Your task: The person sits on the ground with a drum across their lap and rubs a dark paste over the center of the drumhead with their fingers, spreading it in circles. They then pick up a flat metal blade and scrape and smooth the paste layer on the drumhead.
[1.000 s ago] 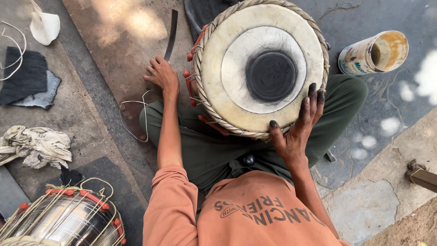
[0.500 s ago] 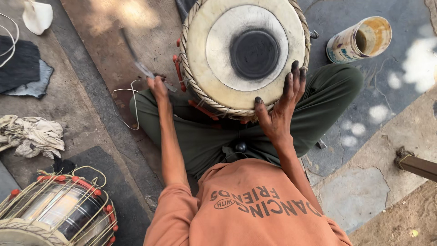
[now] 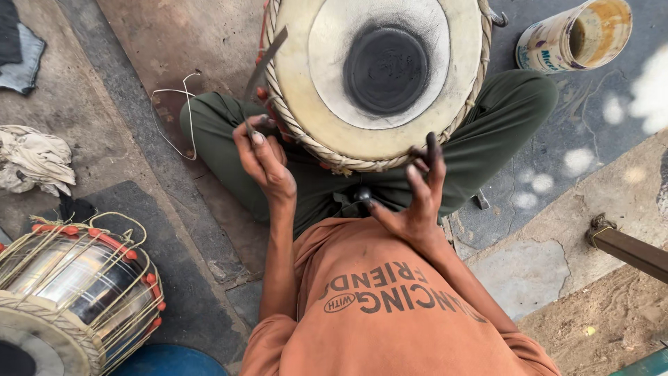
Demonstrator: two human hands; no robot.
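Observation:
A round drum (image 3: 296, 83) rests on my crossed legs, its pale skin facing up with a black circle (image 3: 386, 69) in the middle and a braided ring around the rim. My left hand (image 3: 264, 159) grips a thin dark metal blade (image 3: 270, 57) that points up along the drum's left edge. Near the drum's lower rim my right hand (image 3: 416, 198) is raised, its fingers spread and stained black, with nothing in it.
An open tin can (image 3: 550, 45) stands at the upper right. A second drum (image 3: 69, 292) with red-laced cords lies at the lower left. A crumpled rag (image 3: 35, 157), a dark cloth (image 3: 19, 52) and loose white wire (image 3: 174, 115) lie left. A metal bar (image 3: 630, 249) juts in from the right.
My left hand has picked the blade off the ground and brought it up against the drum's left edge. My right hand has lifted off the drum's rim.

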